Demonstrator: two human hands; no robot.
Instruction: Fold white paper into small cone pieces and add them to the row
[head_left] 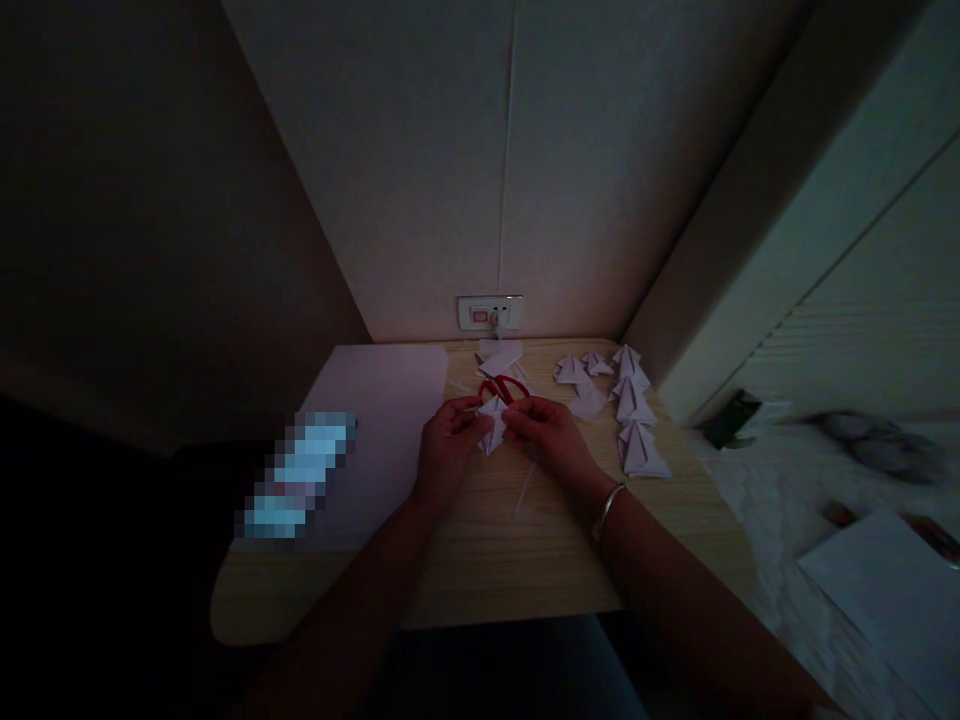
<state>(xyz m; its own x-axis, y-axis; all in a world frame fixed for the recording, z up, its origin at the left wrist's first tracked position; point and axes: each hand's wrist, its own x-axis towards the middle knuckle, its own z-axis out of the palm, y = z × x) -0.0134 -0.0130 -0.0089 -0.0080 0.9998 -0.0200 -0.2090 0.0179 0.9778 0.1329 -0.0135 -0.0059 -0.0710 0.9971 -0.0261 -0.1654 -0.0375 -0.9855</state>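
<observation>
Between my two hands is a small folded piece of white paper (pixel 493 426), diamond-shaped with a crease down its middle. My left hand (pixel 450 440) pinches its left edge between thumb and fingers. From the other side my right hand (pixel 551 430), with a bangle on the wrist, grips the right edge. Just beyond the paper lies a pair of scissors (pixel 513 386) with red handles, its blades partly over white paper scraps (pixel 501 356). Several folded paper pieces (pixel 636 452) stand at the right of the wooden table (pixel 465 570).
A stack of white paper (pixel 390 400) covers the table's left side, with a lit, blurred-out phone (pixel 300 475) on it. A thin paper strip (pixel 525 488) lies near my right hand. The wall socket (pixel 490 314) is behind the table. More paper (pixel 892 580) rests on the quilted surface at right.
</observation>
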